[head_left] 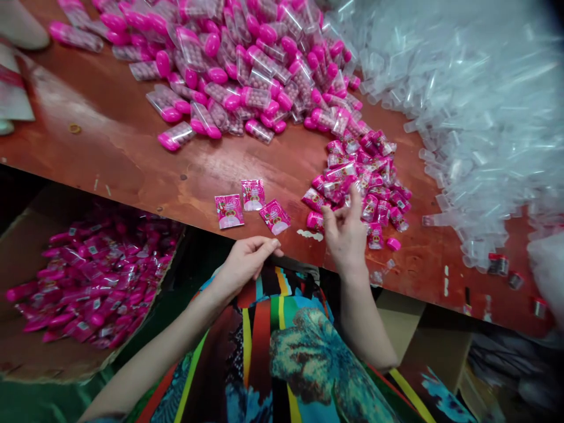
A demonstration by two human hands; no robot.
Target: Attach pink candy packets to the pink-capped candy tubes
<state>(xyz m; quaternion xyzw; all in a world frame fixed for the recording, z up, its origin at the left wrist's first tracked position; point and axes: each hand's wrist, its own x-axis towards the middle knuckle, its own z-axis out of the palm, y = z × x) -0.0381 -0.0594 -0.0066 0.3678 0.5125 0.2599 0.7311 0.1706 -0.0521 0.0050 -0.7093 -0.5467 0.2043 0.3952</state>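
Over a pile of small pink rolled packets (379,197) is my right hand (347,235), its thumb and fingers apart at the pile's near side. Whether a fingertip touches a packet I cannot tell. My left hand (247,258) rests near the table edge, thumb and fingers pressed together; anything between them is hidden. Just beyond it lie three flat, square pink printed sachets: one on the left (229,211), one behind (253,195) and a tilted one (275,217). A small pink cap (393,244) lies by the pile's near right edge.
Clear tubes with pink caps and small balls inside (259,97) are heaped at the back of the reddish table (127,150). Many clear empty tubes (476,117) cover the right side. Below the table at left stands a cardboard box (22,367) of filled pink pieces (94,282).
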